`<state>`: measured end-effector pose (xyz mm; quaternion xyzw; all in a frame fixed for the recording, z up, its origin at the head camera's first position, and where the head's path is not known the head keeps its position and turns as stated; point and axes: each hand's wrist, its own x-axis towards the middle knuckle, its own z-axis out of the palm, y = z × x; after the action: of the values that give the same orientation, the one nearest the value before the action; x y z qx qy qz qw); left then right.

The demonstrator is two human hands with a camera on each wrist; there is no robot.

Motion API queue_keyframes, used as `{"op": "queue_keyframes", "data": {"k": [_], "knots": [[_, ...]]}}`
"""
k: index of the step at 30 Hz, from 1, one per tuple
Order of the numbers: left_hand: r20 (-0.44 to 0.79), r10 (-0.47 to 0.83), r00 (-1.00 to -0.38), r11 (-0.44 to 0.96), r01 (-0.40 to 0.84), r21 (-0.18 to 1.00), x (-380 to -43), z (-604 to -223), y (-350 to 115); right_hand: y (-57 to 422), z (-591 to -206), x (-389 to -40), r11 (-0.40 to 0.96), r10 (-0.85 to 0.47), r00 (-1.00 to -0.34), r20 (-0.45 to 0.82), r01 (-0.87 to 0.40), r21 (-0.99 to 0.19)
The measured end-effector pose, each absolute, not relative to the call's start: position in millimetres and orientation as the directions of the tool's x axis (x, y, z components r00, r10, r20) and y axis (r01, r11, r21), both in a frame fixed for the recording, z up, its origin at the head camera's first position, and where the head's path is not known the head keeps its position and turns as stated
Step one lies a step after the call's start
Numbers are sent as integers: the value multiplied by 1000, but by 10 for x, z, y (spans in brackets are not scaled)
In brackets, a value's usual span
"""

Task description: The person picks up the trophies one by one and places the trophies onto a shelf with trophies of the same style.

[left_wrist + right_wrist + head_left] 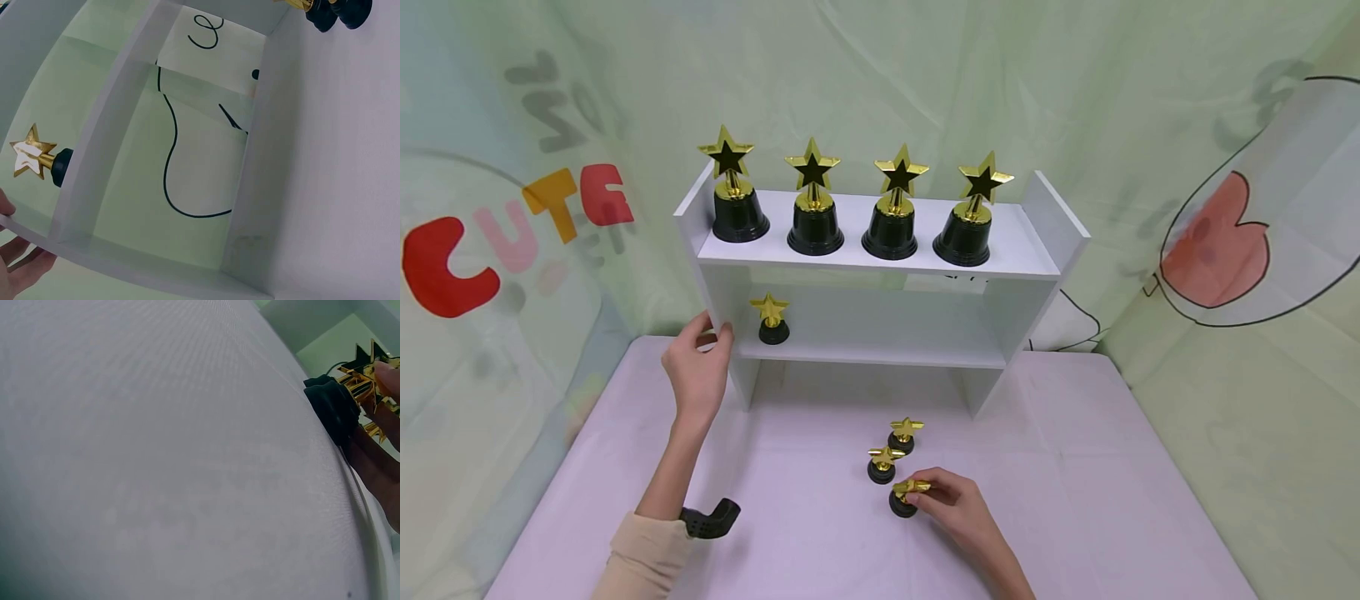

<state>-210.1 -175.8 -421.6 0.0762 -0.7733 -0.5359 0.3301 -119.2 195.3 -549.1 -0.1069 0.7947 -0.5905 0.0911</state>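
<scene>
On the pale tabletop, my right hand (958, 508) pinches a small gold star trophy (904, 502) by its star. Its black base (334, 409) appears at the tabletop in the right wrist view. Two more small trophies stand just behind it, the nearer one (882, 467) and the farther one (901, 438). My left hand (698, 367) grips the left side panel of a white two-tier shelf (880, 325), thumb and fingers on either side of the panel edge (28, 232). One small star trophy (772, 321) stands at the left end of the lower tier.
Several larger star trophies, one of them at the right (966, 233), line the upper tier. Green printed curtains (865, 75) surround the table (1075, 483) at the back and sides. A black band (711, 521) sits on my left wrist.
</scene>
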Motion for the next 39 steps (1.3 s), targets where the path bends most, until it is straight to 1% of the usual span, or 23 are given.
{"op": "queue_keyframes", "data": {"k": [3, 9, 16, 22, 32, 39], "knots": [[427, -473, -771, 411, 235, 881, -2088, -4211, -1761, 1948, -5482, -1186, 284, -277, -961, -8, -74, -956], [435, -470, -768, 412, 245, 878, -2097, -4226, -1770, 1939, -5449, -1176, 308, -257, -966, -45, -38, -951], [432, -469, -771, 407, 245, 880, -2095, -4215, -1767, 1942, -5406, -1148, 340, -253, -966, -43, -47, -939], [432, -470, -770, 413, 241, 878, -2084, -4206, -1764, 1932, -5353, -1135, 375, -236, -969, -75, -20, -927], [433, -468, -771, 412, 243, 878, -2101, -4212, -1766, 1908, -5204, -1123, 393, -271, -963, 4, -114, -912], [436, -465, -770, 413, 247, 877, -2105, -4219, -1771, 1931, -5001, -1156, 375, -232, -971, 55, -141, -916]]}}
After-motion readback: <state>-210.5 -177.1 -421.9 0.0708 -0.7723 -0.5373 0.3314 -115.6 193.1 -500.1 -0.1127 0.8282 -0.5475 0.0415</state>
